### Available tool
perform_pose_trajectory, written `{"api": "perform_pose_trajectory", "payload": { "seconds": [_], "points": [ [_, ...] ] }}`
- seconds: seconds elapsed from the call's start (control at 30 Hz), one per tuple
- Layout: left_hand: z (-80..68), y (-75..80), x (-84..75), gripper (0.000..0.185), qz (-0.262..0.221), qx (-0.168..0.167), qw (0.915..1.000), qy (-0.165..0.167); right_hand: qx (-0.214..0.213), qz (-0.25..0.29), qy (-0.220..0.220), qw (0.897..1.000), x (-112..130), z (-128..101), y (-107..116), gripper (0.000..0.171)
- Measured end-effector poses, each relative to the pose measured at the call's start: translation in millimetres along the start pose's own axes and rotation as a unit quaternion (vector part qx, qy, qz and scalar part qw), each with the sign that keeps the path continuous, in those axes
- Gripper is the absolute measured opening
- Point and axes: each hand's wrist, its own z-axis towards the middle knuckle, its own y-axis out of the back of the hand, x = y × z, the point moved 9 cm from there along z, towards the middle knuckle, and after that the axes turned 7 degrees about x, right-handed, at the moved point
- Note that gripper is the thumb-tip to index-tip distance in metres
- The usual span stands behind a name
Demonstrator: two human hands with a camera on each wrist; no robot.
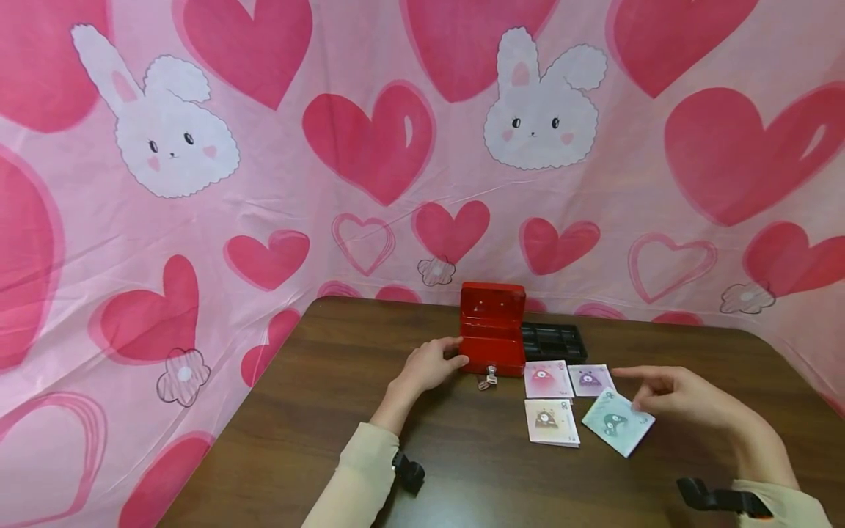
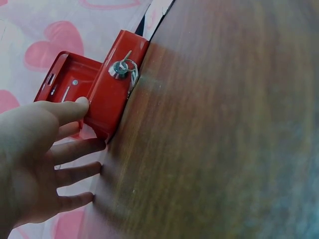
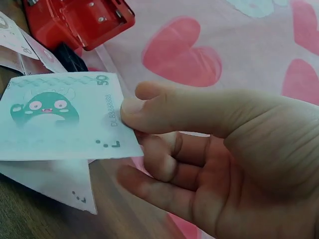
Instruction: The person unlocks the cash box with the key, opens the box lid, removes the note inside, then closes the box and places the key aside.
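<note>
A red metal cash box (image 1: pixel 491 356) stands with its lid (image 1: pixel 493 301) raised. My left hand (image 1: pixel 430 364) rests at its left side, thumb at the rim and the other fingers fairly straight and spread. Keys on a ring (image 2: pixel 130 67) hang from the lock at the front of the box. My right hand (image 1: pixel 689 396) pinches a green play banknote (image 3: pixel 47 117) by its edge, thumb on the printed face and fingers curled beneath. Under that note lies another green note (image 3: pixel 60 181), partly hidden. Beside them are pink notes (image 1: pixel 548 380), purple notes (image 1: pixel 590 379) and yellowish notes (image 1: pixel 551 420).
A black compartment tray (image 1: pixel 553 342) sits right of the box, behind the notes. The brown wooden table (image 1: pixel 317 425) reaches back to a pink cloth (image 1: pixel 370 59) with hearts and rabbits. A camera is strapped to each wrist.
</note>
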Motion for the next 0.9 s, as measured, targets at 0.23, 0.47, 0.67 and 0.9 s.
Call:
{"api": "perform_pose_trajectory", "payload": {
  "seconds": [0.23, 0.47, 0.67, 0.9],
  "points": [
    [0.6, 0.3, 1.0, 0.052, 0.008, -0.002, 1.0, 0.001, 0.019, 0.07, -0.009, 0.997, -7, -2, -3, 0.05],
    [1.8, -0.6, 1.0, 0.052, 0.009, -0.001, 1.0, 0.001, 0.069, 0.144, -0.044, 0.986, -16, -1, -14, 0.041],
    [0.3, 0.1, 0.1, 0.052, -0.001, 0.0, 1.0, 0.001, 0.082, 0.159, -0.074, 0.981, -25, 0, -20, 0.048],
    [-0.3, 0.3, 0.3, 0.052, -0.002, -0.001, 1.0, 0.002, 0.081, 0.169, -0.109, 0.976, -36, -1, -24, 0.053]
  ]
}}
